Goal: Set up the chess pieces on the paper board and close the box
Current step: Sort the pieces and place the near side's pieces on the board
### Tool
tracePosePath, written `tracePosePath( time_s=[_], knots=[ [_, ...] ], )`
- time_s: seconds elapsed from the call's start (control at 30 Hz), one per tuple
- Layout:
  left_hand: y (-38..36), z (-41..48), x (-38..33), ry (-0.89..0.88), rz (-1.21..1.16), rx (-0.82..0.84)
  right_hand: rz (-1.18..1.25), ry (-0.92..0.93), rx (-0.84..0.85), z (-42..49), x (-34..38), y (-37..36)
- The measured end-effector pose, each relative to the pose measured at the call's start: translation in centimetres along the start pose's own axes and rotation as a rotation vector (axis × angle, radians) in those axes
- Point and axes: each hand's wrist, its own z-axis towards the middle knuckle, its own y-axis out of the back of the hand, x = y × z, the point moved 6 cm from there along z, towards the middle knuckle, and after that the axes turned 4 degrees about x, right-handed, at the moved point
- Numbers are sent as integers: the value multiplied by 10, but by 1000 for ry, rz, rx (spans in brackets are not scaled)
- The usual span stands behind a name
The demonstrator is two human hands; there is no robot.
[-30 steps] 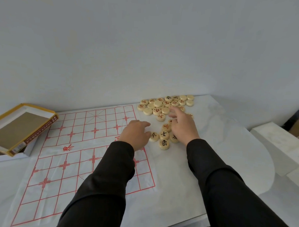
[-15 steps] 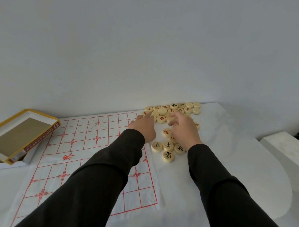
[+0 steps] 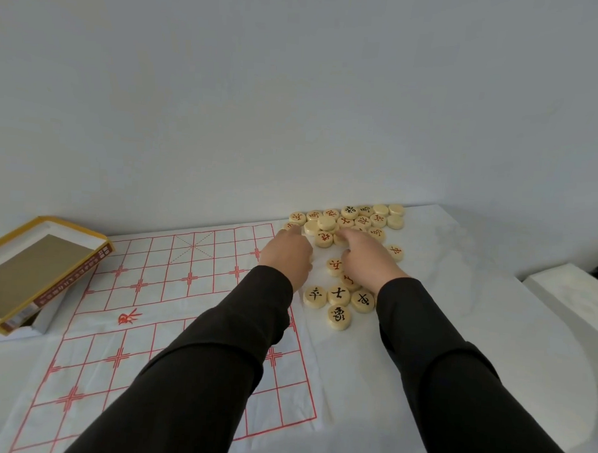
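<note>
- The box sits at the far left of the table, open and tilted, with its yellow rim up and a brown inside showing; it is just beside the left edge of the board.
- The paper board lies flat in front of me, white with red lines, and I see no pieces on its squares; my left sleeve crosses its right half.
- My left hand reaches over the board's far right corner to a red-marked piece at the left end of the pile. Its fingertips are hidden behind the knuckles, so I cannot tell whether they pinch it.
- The pile of pieces lies on the bare table past the board's right edge, close to the wall; some show red marks, some blank faces.
- Four black-marked pieces sit nearer me, between my wrists, three in a row and one below.
- My right hand lies on the pile's near edge, fingers stretched forward and slightly apart, touching the pieces and gripping none.
- A white block stands off to the right.
</note>
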Motion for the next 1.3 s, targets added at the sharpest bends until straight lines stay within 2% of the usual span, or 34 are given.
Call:
tracePosePath(
  time_s=[0.07,0.17,0.33,0.5,0.63,0.9,1.0,1.17,1.3],
  knots=[
    [0,2,2,-12,20,7,-46,-21,-11,3,-4,0],
    [-1,3,6,1,4,29,-81,-19,-115,5,-5,6],
    [7,-4,0,-59,17,-20,-191,63,-186,4,0,6],
    [11,-9,1,-61,-277,-60,-239,20,-140,5,-2,2],
    [8,-12,2,-28,-464,-28,-203,2,-172,3,0,6],
    [3,-8,5,63,-509,-40,-128,-11,-248,-4,-1,13],
    [2,-9,5,79,-521,-34,-118,-20,-200,-4,-3,18],
    [-1,-11,5,92,-623,8,-167,-39,1,-1,-5,21],
    [-2,-10,7,94,-662,32,-147,-28,49,-2,-8,21]
  ],
)
